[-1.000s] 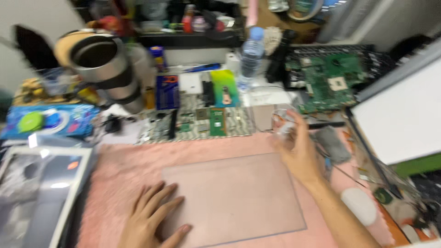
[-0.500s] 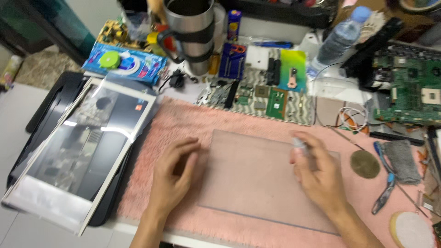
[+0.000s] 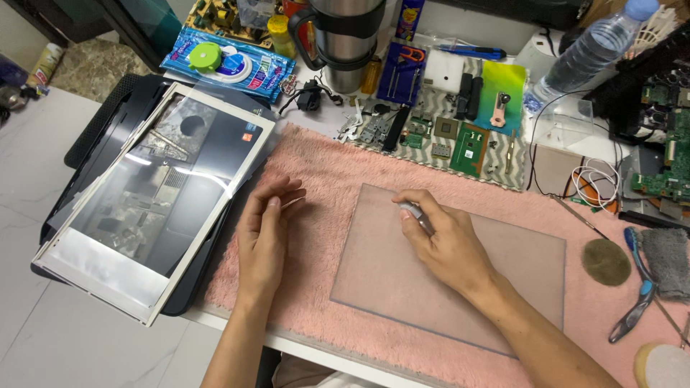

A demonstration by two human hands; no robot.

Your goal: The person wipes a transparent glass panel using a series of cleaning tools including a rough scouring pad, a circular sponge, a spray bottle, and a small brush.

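- Head view, looking down on a cluttered workbench covered by a pink fleecy towel.
- A clear glass panel lies flat on the towel, right of centre, its near edge close to the front of the bench.
- Right hand rests on the panel's upper-left part. Fingers curled together, pinching a small pale grey object between thumb and fingertips; its tip sits on or just above the glass, can't tell which. What kind of object it is can't be made out.
- Left hand lies palm down on the towel, left of the panel and apart from it. Fingers extended, loosely side by side, thumb a little off; holds nothing.
- Left of the towel: a white-framed screen panel lying tilted on a dark tray, overhanging the bench edge above a pale tiled floor.
- Back of bench: a steel mug with black handle, a blue packet with a green disc, small green circuit boards on a patterned mat, a clear water bottle.
- Right edge: coiled white wire, a round brown pad on the towel, blue-handled pliers, a grey cloth.
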